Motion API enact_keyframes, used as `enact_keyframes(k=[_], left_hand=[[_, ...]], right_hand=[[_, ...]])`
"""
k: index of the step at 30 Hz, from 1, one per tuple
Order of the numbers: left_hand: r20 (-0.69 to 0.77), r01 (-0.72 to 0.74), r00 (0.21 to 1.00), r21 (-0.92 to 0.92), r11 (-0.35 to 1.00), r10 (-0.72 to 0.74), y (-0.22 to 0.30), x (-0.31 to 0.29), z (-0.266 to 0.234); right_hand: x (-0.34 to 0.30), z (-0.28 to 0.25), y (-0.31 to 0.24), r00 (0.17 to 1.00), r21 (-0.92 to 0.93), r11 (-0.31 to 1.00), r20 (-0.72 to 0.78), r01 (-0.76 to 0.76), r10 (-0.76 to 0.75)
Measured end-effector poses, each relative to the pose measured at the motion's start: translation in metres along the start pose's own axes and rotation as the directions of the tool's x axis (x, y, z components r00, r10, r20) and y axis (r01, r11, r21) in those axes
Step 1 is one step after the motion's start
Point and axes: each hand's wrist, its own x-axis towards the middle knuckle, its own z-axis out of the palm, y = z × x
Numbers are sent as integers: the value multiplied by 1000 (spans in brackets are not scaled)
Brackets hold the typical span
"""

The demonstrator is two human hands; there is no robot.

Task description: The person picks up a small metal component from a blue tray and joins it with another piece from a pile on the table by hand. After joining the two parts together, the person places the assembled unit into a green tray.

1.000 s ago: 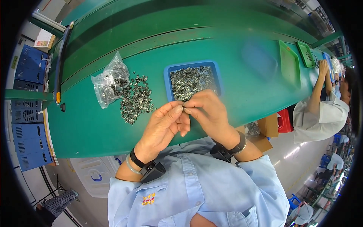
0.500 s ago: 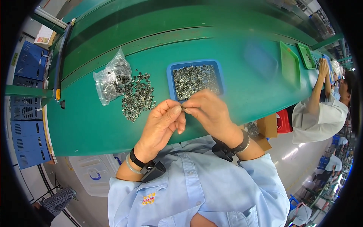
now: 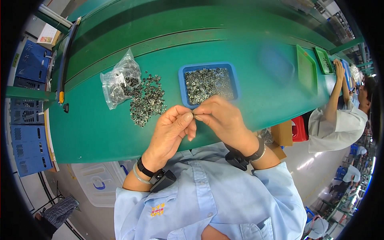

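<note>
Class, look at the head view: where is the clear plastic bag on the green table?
The clear plastic bag lies left of the blue tray, touching the loose pile of small metal parts.

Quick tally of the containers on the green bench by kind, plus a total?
Blue tray of small metal parts: 1
Clear plastic bag: 1
Green trays at the far right: 2
Total: 4
The loose metal parts beside the bag are too many to count.
</note>
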Motion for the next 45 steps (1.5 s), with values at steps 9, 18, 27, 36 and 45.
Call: enact_keyframes(k=[9, 18, 27, 36, 45], left_hand=[[-6, 9, 1000, -24, 1000, -10, 1, -1, 0], [-7, 21, 1000, -99, 995, -22, 2, 1, -1], [47, 37, 998, -155, 987, -29, -2, 3, -3], [-26, 11, 1000, -29, 1000, -12, -1, 3, -1], [-81, 29, 996, 87, 996, -22, 1, 13, 7]], right_hand=[[1, 2, -6, 997, 58, 996, 2, -74, 74], [1, 2, -6, 996, 64, 994, 13, -93, 92], [-1, 4, -2, 994, 115, 988, -27, -106, 110], [-2, 3, -2, 991, 90, 987, -18, -132, 135], [6, 0, -1, 994, -56, 994, -59, -91, 88]])
